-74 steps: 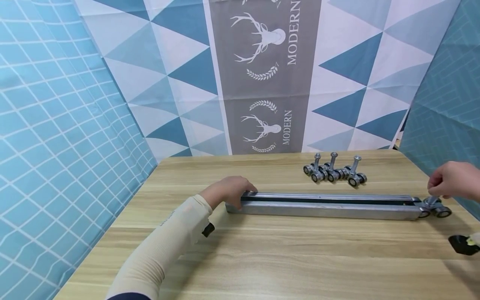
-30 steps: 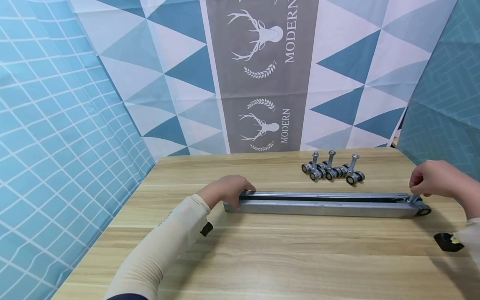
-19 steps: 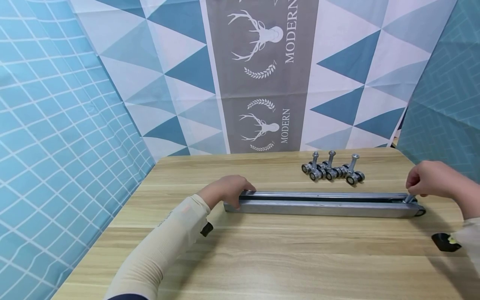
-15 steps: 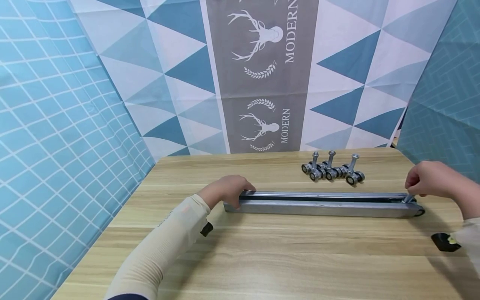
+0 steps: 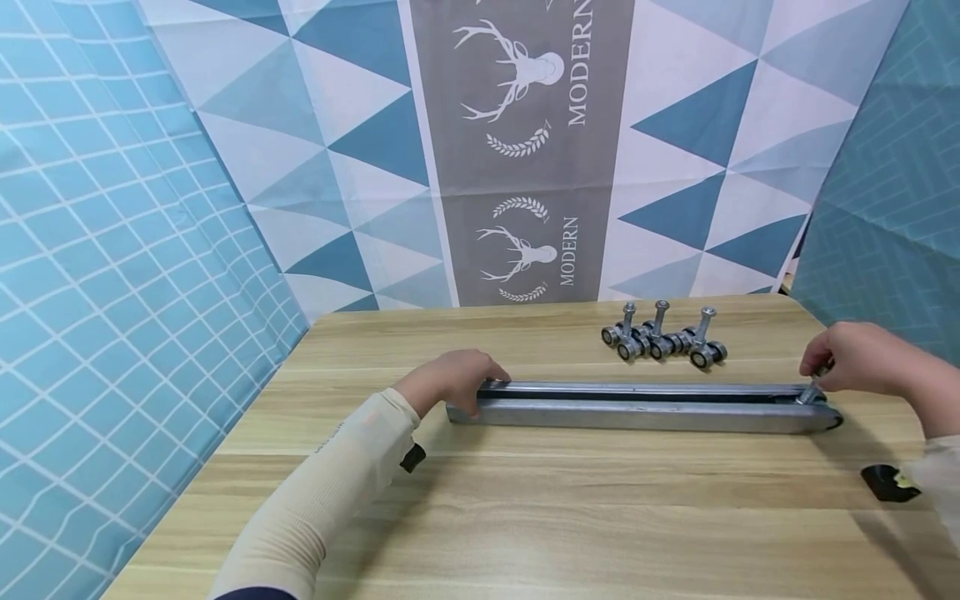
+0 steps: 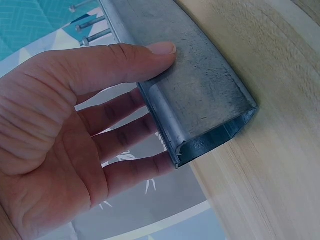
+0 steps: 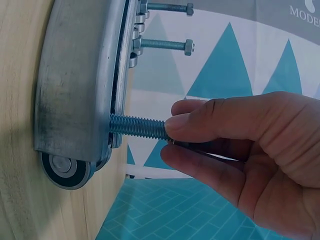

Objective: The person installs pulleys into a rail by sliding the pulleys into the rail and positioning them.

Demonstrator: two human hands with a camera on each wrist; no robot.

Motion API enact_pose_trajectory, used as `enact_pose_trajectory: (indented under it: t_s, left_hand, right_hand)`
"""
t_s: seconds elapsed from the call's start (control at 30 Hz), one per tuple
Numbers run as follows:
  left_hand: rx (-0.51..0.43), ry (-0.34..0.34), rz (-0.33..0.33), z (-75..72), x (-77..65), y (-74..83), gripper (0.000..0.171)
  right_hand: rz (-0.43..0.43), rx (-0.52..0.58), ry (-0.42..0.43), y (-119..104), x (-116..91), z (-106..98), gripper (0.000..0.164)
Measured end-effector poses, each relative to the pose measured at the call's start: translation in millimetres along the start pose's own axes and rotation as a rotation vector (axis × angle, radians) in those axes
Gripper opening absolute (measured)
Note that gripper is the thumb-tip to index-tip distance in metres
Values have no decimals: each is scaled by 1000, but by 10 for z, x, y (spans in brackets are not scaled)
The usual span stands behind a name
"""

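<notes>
A long galvanized steel channel track (image 5: 637,415) lies on the table with its slot facing up. My left hand (image 5: 454,382) grips its left end, the thumb on the near wall and the fingers on the far wall, as the left wrist view shows. At the right end, my right hand (image 5: 858,358) pinches the threaded bolt (image 7: 140,127) of a roller trolley between thumb and fingers. That bolt stands up through the slot. Most of the trolley's body is hidden inside the track, while a black-rimmed wheel (image 7: 65,171) still sticks partly out of the end.
Behind the track stand three more roller trolleys (image 5: 703,352), close together with their bolts up. The wooden table (image 5: 570,508) backs onto a patterned cloth (image 5: 525,150). Blue sheets hang at the left and right sides.
My right hand has moved left, sliding the trolley from outside the track's right end mostly into the channel. The left hand keeps its grip on the left end.
</notes>
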State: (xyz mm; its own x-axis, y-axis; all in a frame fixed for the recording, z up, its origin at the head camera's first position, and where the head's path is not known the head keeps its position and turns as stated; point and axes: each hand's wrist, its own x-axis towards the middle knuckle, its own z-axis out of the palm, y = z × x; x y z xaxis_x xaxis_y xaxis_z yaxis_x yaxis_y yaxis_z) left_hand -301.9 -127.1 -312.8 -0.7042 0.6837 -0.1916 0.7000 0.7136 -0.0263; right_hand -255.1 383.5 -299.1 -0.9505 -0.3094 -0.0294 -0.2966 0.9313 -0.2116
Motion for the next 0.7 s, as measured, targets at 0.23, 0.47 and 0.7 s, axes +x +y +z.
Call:
enact_pose_trajectory:
  t_s: [0.23,0.47,0.7]
  left_hand:
    - [2,0,-9,4,6,3,69]
    - [-11,-4,-9,-5,-3,7,69]
    - [-3,1,-11,10,6,0,68]
  right_hand:
    - [-17,6,-3,-41,17,-2,12]
    - [-25,16,-11,-112,37,-2,13]
    - [-30,36,-20,-161,67,15,13]
